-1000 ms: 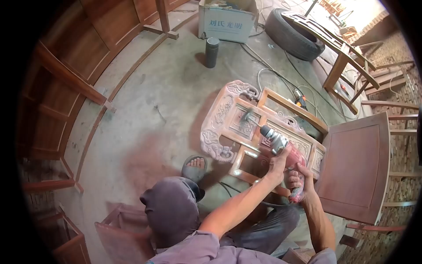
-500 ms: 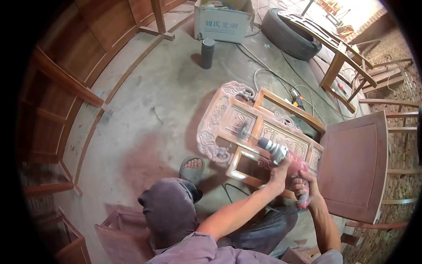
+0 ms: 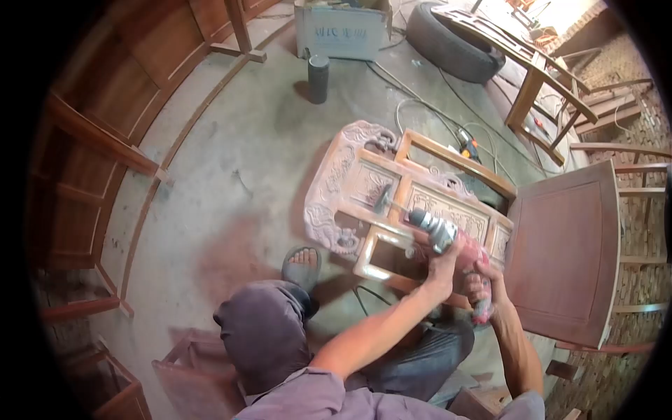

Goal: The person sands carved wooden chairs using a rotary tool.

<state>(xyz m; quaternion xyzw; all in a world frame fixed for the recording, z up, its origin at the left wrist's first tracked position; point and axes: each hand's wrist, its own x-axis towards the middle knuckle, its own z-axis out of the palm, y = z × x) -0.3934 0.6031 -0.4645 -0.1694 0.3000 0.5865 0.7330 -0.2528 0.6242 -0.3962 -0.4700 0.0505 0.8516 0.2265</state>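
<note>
A red power drill (image 3: 474,257) with a metal chuck points left over a carved wooden chair back (image 3: 448,210). My left hand (image 3: 442,271) is wrapped round the drill's body behind the chuck. The handle is gripped in my right hand (image 3: 483,285). From the chuck a thin shaft carries a grey flap-like head (image 3: 383,199), which overlaps the frame between two carved panels. The chair lies tipped back, its scrolled top rail (image 3: 325,185) to the left and its seat (image 3: 560,255) standing up at the right. Armrest frames flank the back.
Cables run along the floor beyond the chair, near an orange-and-black tool (image 3: 467,145). A dark cylinder (image 3: 318,78), a cardboard box (image 3: 343,31) and a tyre (image 3: 455,45) stand farther off. Wooden panels (image 3: 105,154) line the left. Reddish dust covers floor near my sandalled foot (image 3: 302,268).
The view has shifted slightly, so the scene sits a little farther left and up. The drill's head has moved slightly rightward along the chair back. Both hands keep their grip.
</note>
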